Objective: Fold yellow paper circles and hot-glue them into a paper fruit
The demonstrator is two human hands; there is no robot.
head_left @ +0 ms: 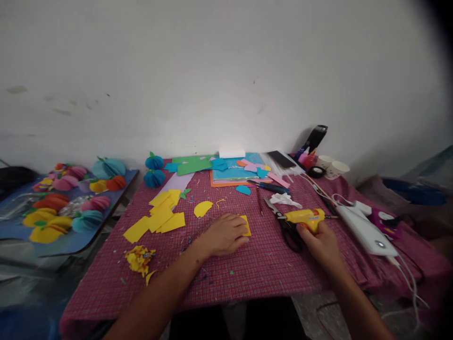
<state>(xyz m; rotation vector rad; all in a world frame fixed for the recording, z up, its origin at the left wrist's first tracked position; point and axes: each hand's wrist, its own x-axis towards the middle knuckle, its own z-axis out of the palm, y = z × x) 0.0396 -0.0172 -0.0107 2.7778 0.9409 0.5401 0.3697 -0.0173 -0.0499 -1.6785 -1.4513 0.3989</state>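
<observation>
My left hand (226,234) rests palm down near the middle of the table, its fingers bent together over a small yellow paper piece (247,226). Only the right edge of that piece shows past the fingers. In my right hand (321,243) is a yellow glue gun (305,218) with a small orange light on its side. Black-handled scissors (290,236) lie open just left of the glue gun, partly behind it. Left of my left hand lie a rounded yellow paper cutout (203,208) and several yellow paper rectangles (163,211).
Crumpled yellow scraps (139,259) lie front left. Coloured sheets (230,174), a phone (282,159), paper cups (337,169) and a black flask (316,138) line the back. A white power bank (366,231) with cables lies right. Paper pumpkins (49,226) cover a blue side table.
</observation>
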